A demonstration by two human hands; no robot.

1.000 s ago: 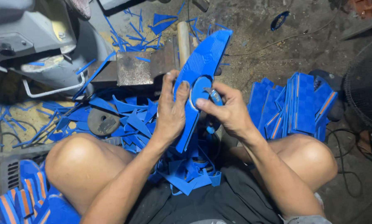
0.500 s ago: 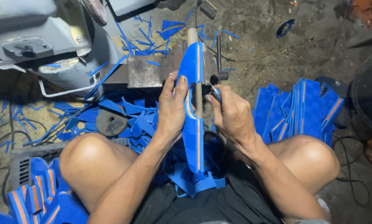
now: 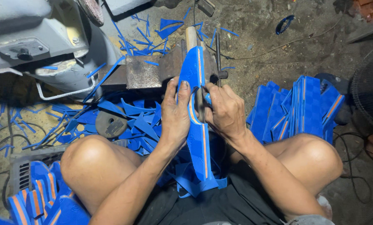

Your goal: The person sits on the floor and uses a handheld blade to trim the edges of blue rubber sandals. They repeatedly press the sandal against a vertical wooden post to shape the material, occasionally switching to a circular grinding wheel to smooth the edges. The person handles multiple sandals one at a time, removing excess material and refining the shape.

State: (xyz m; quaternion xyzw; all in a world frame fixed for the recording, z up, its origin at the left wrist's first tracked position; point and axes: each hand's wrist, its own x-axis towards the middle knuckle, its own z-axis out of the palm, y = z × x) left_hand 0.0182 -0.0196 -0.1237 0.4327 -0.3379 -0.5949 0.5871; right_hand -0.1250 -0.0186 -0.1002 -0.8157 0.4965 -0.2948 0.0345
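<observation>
A long blue foam sheet with an orange stripe [image 3: 199, 141] stands on edge between my knees, reaching up over a rusty metal block [image 3: 147, 73]. My left hand [image 3: 175, 114] grips the sheet from the left side, fingers wrapped over its edge. My right hand [image 3: 224, 111] presses against the sheet's right side, closed on the sheet together with a small dark tool whose shape is mostly hidden. A curved cut-out shows in the sheet between both hands.
Blue foam offcuts [image 3: 128, 116] litter the floor around the block. A stack of blue-and-orange sheets [image 3: 297, 106] leans at the right. Cut sole shapes [image 3: 36, 200] lie at lower left. A grey machine [image 3: 41, 46] stands upper left, a fan [image 3: 369, 96] and cables at the right.
The sheet has turned from lying flat-faced and slanted to standing edge-on and nearly vertical. Both hands kept their hold and shifted slightly with it.
</observation>
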